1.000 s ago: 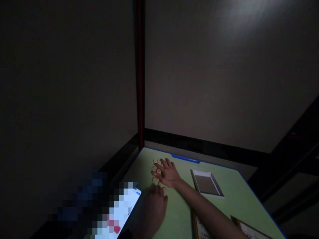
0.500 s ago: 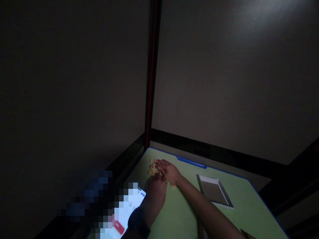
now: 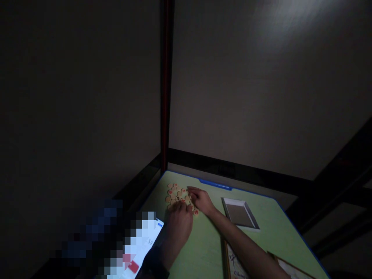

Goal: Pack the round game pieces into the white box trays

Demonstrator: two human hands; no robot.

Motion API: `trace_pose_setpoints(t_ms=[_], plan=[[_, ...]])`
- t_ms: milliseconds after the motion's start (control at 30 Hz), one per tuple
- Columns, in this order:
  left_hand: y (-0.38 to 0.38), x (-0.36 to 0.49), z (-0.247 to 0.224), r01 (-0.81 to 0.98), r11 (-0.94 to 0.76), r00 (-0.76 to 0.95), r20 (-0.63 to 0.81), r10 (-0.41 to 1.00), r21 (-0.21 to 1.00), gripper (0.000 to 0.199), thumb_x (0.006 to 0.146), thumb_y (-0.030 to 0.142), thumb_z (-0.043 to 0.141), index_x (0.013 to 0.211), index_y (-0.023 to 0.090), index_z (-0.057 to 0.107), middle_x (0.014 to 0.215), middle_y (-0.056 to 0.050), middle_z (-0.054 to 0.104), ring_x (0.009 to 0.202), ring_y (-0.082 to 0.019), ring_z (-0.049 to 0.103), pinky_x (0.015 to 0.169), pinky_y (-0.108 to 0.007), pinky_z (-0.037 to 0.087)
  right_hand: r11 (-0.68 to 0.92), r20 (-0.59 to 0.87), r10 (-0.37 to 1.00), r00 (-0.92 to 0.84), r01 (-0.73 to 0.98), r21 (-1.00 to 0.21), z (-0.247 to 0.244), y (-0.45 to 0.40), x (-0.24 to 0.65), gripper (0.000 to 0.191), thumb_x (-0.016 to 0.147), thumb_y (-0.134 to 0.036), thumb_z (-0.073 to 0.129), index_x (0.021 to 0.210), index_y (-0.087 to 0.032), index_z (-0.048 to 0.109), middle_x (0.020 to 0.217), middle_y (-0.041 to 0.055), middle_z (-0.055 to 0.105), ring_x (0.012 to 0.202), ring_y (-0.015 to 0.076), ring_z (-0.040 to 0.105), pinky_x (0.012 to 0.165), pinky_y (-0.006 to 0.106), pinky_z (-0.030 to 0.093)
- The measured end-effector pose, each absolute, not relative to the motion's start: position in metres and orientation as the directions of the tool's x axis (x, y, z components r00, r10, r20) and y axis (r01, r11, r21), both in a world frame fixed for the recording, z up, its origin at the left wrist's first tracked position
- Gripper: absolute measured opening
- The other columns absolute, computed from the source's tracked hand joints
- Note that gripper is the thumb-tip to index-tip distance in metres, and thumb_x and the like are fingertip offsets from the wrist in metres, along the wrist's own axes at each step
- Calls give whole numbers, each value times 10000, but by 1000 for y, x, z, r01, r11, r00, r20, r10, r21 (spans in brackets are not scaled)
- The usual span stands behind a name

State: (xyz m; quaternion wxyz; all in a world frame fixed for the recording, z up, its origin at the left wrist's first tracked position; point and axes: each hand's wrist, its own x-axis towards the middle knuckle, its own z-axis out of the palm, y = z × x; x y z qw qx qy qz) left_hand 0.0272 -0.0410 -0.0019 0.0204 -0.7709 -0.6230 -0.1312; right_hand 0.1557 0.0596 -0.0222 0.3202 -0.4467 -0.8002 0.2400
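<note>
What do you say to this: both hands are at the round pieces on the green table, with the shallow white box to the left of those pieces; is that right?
Not quite: the shallow white box lies to the right of the round pieces, as the head view shows. The left hand and right hand are indeed at the pieces on the green table.
</note>
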Motion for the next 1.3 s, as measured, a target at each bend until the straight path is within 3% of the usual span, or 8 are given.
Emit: trace_pose_setpoints(t_ms=[167,500,733,900,1067,1133,1233,1300], plan=[[-53,37,-4,928,-334,300,201,933,163,313,935,133,413,1086,130,687,1092,-132,694,1050,-256,636,893,-381,523,472,256,868,-426,545,-693,-17,56,161,406,873,-215,446,1177,-222,715,1150,34,737,1071,212,683,965,351,516],[-56,42,-15,921,-338,312,155,937,191,331,957,199,392,1144,137,658,1160,-142,669,1086,-272,626,878,-400,528,384,228,922,-314,655,-651,-14,52,201,380,859,-201,478,1152,-163,716,1191,109,713,1130,273,650,1002,415,489],[-55,40,-15,920,-347,310,202,929,182,314,959,194,387,1122,146,651,1151,-123,666,1070,-254,615,876,-379,510,428,251,902,-351,653,-625,-15,37,188,402,891,-190,473,1252,-156,647,1315,124,639,1222,238,592,1059,375,448],[-55,36,-10,881,-432,361,320,876,191,247,950,193,419,1015,176,657,1046,-83,663,1050,-245,574,955,-410,454,368,258,930,-263,675,-640,19,19,220,407,938,-321,468,1269,-151,634,1261,137,671,1161,280,625,1011,442,472],[-55,34,-10,768,-593,467,424,776,240,300,967,221,424,1194,207,620,1265,-78,625,1216,-237,507,1044,-431,393,418,51,875,-482,697,-583,64,-58,281,378,841,-327,629,1197,-221,701,1175,85,718,1088,286,658,982,436,492],[-60,38,-9,716,-637,504,422,754,285,322,970,234,424,1231,220,611,1300,-70,617,1259,-226,489,1090,-431,366,399,-19,871,-491,730,-555,71,-98,305,470,819,-294,657,1288,-277,645,1338,65,629,1240,282,569,1083,435,417],[-78,51,-4,629,-695,594,361,719,349,345,924,361,543,1247,261,613,1364,-52,580,1306,-234,461,1135,-438,341,241,-170,922,-348,859,-451,60,-150,339,784,689,-293,773,1424,-339,504,1569,63,356,1467,348,237,1189,525,222],[-92,63,-2,567,-732,679,289,675,377,536,817,496,667,1305,295,573,1470,-45,484,1369,-264,398,1146,-448,343,106,-310,922,-232,921,-375,45,-171,358,933,643,-335,812,1479,-376,398,1616,70,221,1486,395,84,1177,619,108]])
